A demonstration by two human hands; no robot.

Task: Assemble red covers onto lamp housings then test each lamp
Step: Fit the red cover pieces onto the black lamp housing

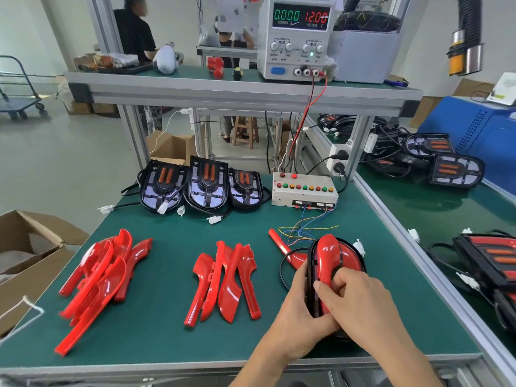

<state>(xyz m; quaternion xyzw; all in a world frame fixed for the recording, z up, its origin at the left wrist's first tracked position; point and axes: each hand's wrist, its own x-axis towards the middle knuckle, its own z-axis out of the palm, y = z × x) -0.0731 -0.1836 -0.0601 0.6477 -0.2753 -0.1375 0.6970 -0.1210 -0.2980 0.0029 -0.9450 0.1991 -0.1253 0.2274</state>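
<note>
A: What are the hands doing?

B: Both are closed on 1 lamp housing (332,275), held on edge at the near right of the worktop (167,339). The left hand (300,317) wraps the black rim from below and steadies it. The right hand (360,300) curls over the top, thumb pressing a red cover (326,261) against the housing face. I judge that grip is for snapping the cover home, one hand bracing against the other's push.

A: Is it seated?

B: I cannot tell; the fingers hide the lower edge. A second red piece (282,250) lies just behind it, beside the housing's black cable.

A: And the spare parts?

B: 2 heaps of loose red covers, sorted by shape: a middle heap (223,280) and a left heap (97,277), both within reach. At the back stand 3 bare housings (203,182) in a row, their white plugs trailing forward, likely queued for covering.

A: The testing gear?

B: A button box (304,189) sits to the right of that row, coloured wires running toward the held lamp. The power supply (298,37) on the shelf above reads 12.00 volts and 0.000 current, so nothing is drawing power yet.
</note>
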